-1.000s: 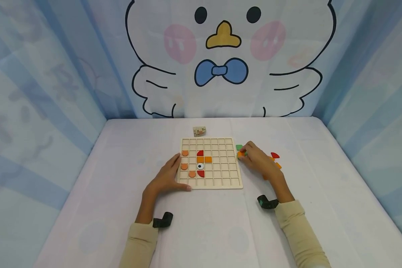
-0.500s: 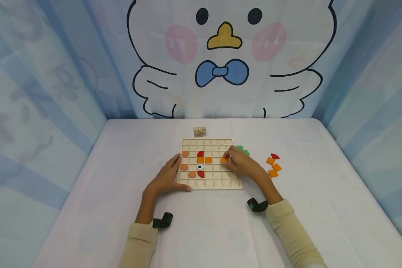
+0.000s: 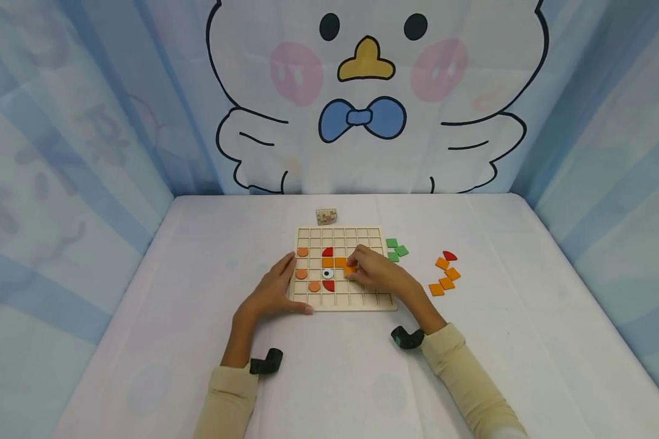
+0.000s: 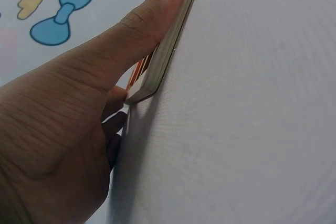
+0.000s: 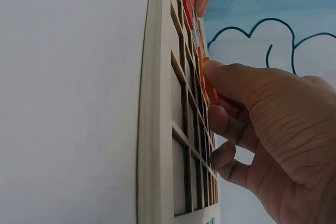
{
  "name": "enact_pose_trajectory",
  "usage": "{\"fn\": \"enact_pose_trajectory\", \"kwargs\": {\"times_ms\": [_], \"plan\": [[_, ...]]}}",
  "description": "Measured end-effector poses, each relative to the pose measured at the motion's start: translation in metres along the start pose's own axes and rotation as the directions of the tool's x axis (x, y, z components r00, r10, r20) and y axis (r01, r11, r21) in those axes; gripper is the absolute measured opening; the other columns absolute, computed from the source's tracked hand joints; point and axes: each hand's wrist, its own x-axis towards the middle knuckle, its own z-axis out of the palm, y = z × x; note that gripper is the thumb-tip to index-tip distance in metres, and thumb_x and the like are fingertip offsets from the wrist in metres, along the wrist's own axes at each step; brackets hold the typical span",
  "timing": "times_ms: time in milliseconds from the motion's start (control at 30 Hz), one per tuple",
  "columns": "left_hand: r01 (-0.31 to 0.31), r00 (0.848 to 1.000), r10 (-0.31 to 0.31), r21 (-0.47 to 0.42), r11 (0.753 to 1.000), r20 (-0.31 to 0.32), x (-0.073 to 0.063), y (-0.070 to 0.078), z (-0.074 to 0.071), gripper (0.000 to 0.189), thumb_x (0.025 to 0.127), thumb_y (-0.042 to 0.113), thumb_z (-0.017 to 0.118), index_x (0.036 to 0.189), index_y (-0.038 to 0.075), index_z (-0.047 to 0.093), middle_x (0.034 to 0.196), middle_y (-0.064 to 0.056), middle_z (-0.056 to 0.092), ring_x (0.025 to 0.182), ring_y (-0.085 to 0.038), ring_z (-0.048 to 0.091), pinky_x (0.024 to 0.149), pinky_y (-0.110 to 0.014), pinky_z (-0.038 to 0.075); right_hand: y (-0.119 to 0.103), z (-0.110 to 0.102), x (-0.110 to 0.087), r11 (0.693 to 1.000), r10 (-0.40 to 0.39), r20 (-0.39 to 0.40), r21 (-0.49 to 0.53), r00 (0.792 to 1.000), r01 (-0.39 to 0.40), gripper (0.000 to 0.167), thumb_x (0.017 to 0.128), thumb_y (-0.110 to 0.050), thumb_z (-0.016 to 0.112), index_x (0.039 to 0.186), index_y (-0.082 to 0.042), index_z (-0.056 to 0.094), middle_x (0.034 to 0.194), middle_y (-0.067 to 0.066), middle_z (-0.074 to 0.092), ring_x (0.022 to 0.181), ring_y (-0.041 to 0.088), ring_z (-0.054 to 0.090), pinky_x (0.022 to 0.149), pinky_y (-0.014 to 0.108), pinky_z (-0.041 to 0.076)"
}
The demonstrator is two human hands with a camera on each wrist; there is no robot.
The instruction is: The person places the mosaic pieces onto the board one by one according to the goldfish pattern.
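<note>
A light wooden grid board (image 3: 367,242) lies flat on the table. My right hand (image 3: 379,270) pinches an orange square tile (image 5: 209,85) between thumb and fingertip, just over the board's middle cells. My left hand (image 3: 273,289) rests at the board's left front corner, fingers along the left side and thumb (image 4: 152,17) on the front edge. Set in cells are several orange discs (image 3: 314,286), two red quarter-round tiles (image 3: 328,285), two orange squares (image 3: 327,263) and a white disc with a black eye (image 3: 327,274).
Right of the board lie several green squares (image 3: 401,250). Farther right are several loose orange squares (image 3: 446,283) and a red quarter-round piece (image 3: 450,256). A small patterned card or block (image 3: 326,216) sits behind the board. A printed curtain (image 3: 362,158) borders the table's far side.
My right hand has moved left from beside the green squares to over the board's middle, carrying the orange square tile. My left hand stays at the corner.
</note>
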Motion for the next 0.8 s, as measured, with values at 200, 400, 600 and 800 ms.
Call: {"fn": "enact_pose_trajectory", "kwargs": {"times_ms": [200, 400, 600, 800], "plan": [[-0.007, 1.000, 0.007, -0.001, 1.000, -0.005, 0.001, -0.001, 0.002, 0.130, 0.064, 0.059, 0.085, 0.157, 0.007, 0.010, 0.166, -0.009, 0.008, 0.152, -0.030, 0.011, 0.121, -0.051, 0.022, -0.008, 0.005, 0.005, 1.000, 0.004, 0.022, -0.017, 1.000, -0.003, 0.028, 0.094, -0.024, 0.067, 0.110, -0.002, 0.064, 0.106, 0.007, 0.057, 0.082, 0.012, 0.051, 0.076, 0.026, 0.051], [-0.013, 1.000, 0.013, 0.003, 1.000, 0.001, 0.001, -0.001, 0.002, 0.131, 0.064, 0.059, 0.085, 0.157, 0.007, 0.009, 0.166, -0.009, 0.007, 0.153, -0.030, 0.011, 0.121, -0.050, 0.022, -0.013, 0.006, 0.008, 0.999, 0.012, 0.026, -0.039, 1.000, -0.011, 0.029, 0.093, -0.025, 0.068, 0.110, -0.002, 0.064, 0.106, 0.008, 0.057, 0.081, 0.013, 0.053, 0.075, 0.026, 0.051], [-0.015, 1.000, 0.015, 0.013, 1.000, 0.001, 0.000, 0.000, 0.001, 0.131, 0.065, 0.059, 0.084, 0.157, 0.007, 0.009, 0.166, -0.009, 0.007, 0.152, -0.031, 0.011, 0.120, -0.051, 0.022, -0.015, 0.005, 0.011, 0.999, 0.030, 0.028, -0.033, 0.999, -0.029, 0.027, 0.093, -0.024, 0.068, 0.109, -0.003, 0.064, 0.106, 0.007, 0.058, 0.083, 0.014, 0.055, 0.077, 0.028, 0.053], [-0.008, 1.000, 0.008, -0.001, 1.000, -0.001, -0.002, 0.003, -0.002, 0.129, 0.065, 0.055, 0.086, 0.157, 0.005, 0.011, 0.165, -0.011, 0.008, 0.152, -0.032, 0.011, 0.121, -0.051, 0.021, -0.014, 0.008, 0.012, 0.999, 0.042, 0.030, -0.034, 0.999, -0.041, 0.027, 0.093, -0.025, 0.068, 0.110, -0.004, 0.064, 0.107, 0.006, 0.057, 0.085, 0.015, 0.055, 0.079, 0.028, 0.053]]}}
